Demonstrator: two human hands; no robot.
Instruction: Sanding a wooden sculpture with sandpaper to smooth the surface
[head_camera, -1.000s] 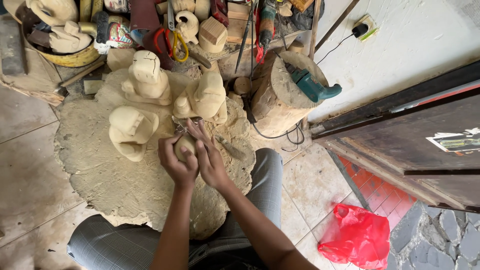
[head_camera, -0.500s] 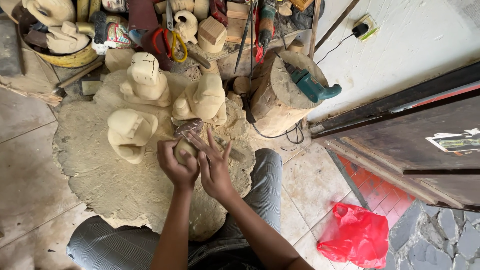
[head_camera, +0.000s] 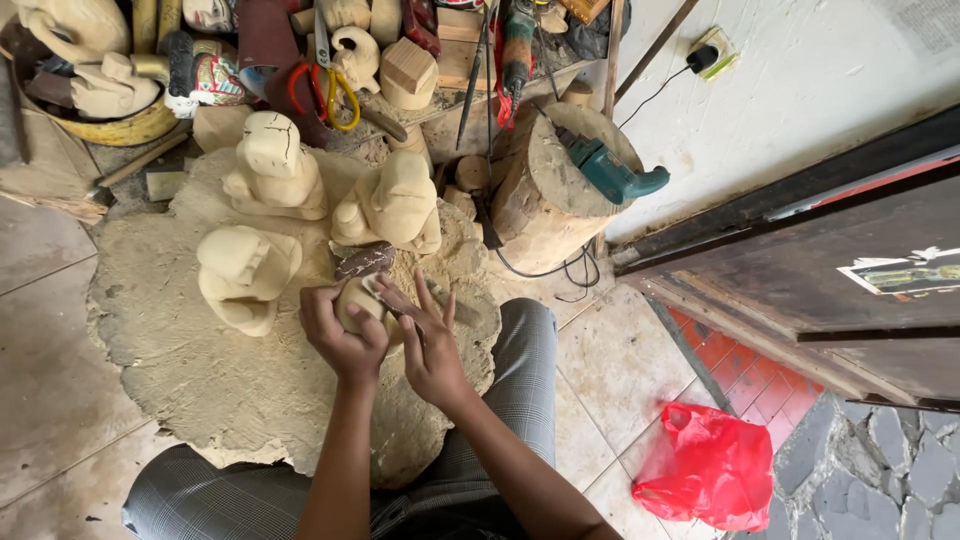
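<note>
My left hand (head_camera: 342, 338) is closed around a small pale wood carving (head_camera: 355, 300) held over a dusty sack-covered mat (head_camera: 180, 350). My right hand (head_camera: 425, 340) presses a small piece, probably sandpaper (head_camera: 372, 287), against the carving with the fingers spread. A dark stone-like lump (head_camera: 365, 260) lies just beyond the carving. Three larger unfinished wooden figures stand on the mat: one at left (head_camera: 243, 275), one behind it (head_camera: 272, 165) and one in the middle (head_camera: 395, 205).
A log stump (head_camera: 545, 195) carries a teal power tool (head_camera: 612, 172) whose cord runs to a wall socket (head_camera: 708, 55). Scissors with red and yellow handles (head_camera: 322, 88), wood blocks and carvings crowd the back. A red plastic bag (head_camera: 705, 470) lies right, beside a dark door (head_camera: 830, 260).
My right hand has shifted slightly along the carving, fingers spread wider. The left hand still grips the carving in the same spot.
</note>
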